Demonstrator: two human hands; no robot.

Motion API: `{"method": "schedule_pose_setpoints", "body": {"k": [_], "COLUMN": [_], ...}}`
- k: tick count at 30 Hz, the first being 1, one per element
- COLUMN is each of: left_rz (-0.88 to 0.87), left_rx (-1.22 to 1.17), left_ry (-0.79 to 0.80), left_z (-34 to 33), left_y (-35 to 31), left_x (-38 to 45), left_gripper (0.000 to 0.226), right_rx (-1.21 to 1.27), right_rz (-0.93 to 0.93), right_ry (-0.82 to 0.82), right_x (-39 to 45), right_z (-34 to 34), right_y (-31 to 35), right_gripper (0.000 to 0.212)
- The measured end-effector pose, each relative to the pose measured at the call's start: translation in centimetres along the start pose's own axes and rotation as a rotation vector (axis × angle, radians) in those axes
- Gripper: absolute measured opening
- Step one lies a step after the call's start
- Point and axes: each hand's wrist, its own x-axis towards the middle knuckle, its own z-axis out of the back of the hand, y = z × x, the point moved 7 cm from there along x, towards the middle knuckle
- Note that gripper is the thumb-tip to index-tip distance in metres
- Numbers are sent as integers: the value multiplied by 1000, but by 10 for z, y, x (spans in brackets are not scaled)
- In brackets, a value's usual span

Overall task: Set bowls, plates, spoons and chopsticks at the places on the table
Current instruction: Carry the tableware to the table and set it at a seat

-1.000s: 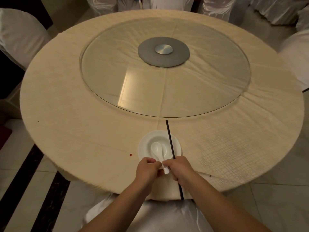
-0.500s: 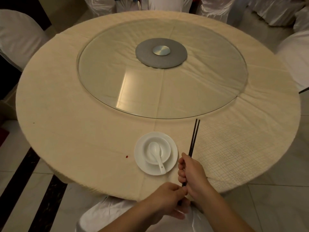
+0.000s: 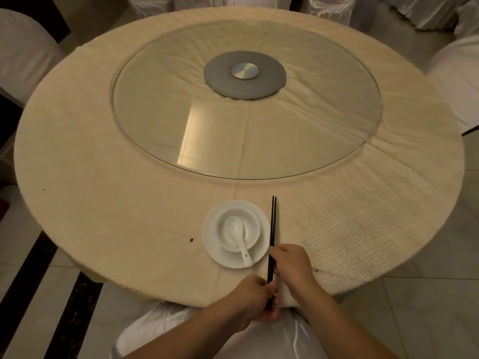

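1. Head view: the right hand [image 3: 290,265] pinches the black chopsticks [image 3: 272,229] mid-length, tips pointing away from the person.
2. The left hand [image 3: 255,297] curls round their near ends at the table [image 3: 103,190] edge.
3. Just left of the right hand, the plate [image 3: 215,244] carries the bowl [image 3: 252,229], with the spoon [image 3: 237,235] inside.

White plate [image 3: 212,239], bowl [image 3: 252,224] and spoon [image 3: 237,229]; black chopsticks [image 3: 273,224]; beige crosshatched tablecloth [image 3: 116,190].
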Motion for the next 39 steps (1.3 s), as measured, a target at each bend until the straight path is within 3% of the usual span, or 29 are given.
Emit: {"method": "schedule_pose_setpoints", "body": {"k": [8, 14, 25, 31, 34, 36, 39], "left_rz": [30, 101, 177, 125, 41, -107, -497], "left_rx": [-166, -186, -37, 256, 512, 711, 1057], "left_ry": [-69, -88, -106, -169, -153, -80, -31], "left_z": [15, 20, 39, 72, 60, 29, -31], "left_y": [10, 19, 27, 13, -11, -38, -87], "left_x": [20, 29, 23, -7, -27, -40, -61], "left_gripper": [23, 19, 10, 9, 15, 19, 26], "right_rx": [-296, -389, -133, -41, -7, -2, -57], "right_rz": [119, 175, 96, 46, 33, 37, 91], "right_ry": [-28, -42, 3, -16, -31, -61, -131], "right_x": [16, 19, 26, 23, 20, 15, 2], "right_z": [-20, -26, -20, -6, 7, 18, 44], "right_y": [19, 19, 9, 2, -1, 2, 14], "right_gripper": [5, 14, 15, 22, 27, 28, 22]}}
